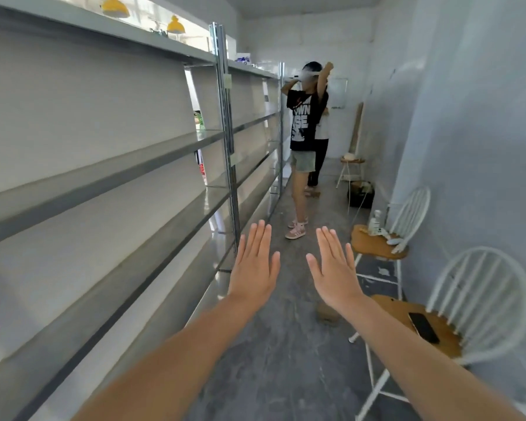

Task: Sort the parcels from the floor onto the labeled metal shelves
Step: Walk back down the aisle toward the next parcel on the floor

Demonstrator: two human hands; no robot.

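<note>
Head view: left hand (253,265), right hand (334,268) flat, empty; metal shelves (110,183) leftward.

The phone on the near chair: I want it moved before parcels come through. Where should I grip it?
The phone lies flat on the near chair's wooden seat. Likely best to come from above with the right hand, which is nearer, and pinch its two long edges; its thin, flat shape offers little else.
</note>
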